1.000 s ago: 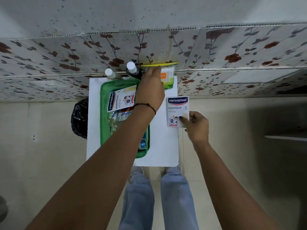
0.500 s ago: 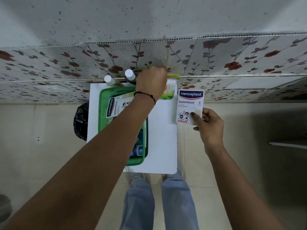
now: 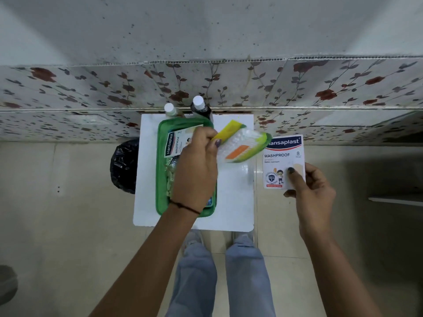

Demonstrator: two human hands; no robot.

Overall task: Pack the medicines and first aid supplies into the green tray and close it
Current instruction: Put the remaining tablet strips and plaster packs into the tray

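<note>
The green tray (image 3: pixel 160 179) lies on a small white table (image 3: pixel 233 197). A Hansaplast plaster box (image 3: pixel 175 144) and blister strips (image 3: pixel 170 177) rest inside it. My left hand (image 3: pixel 196 170) hovers over the tray and grips a cotton-bud pack (image 3: pixel 240 146) with a yellow-green edge, tilted above the table's right part. My right hand (image 3: pixel 313 191) holds a second Hansaplast box (image 3: pixel 282 161) off the table's right edge. Two white-capped bottles, a pale bottle (image 3: pixel 169 109) and a dark bottle (image 3: pixel 200 106), stand at the table's back edge.
A flowered wall panel (image 3: pixel 320 88) runs right behind the table. A black bag (image 3: pixel 124 165) sits on the tiled floor to the table's left. My legs in blue jeans (image 3: pixel 219 271) stand at its front edge.
My left hand has lifted the cotton-bud pack from the table's back edge and drawn it toward me over the tray. My right hand has carried the plaster box further right, off the table.
</note>
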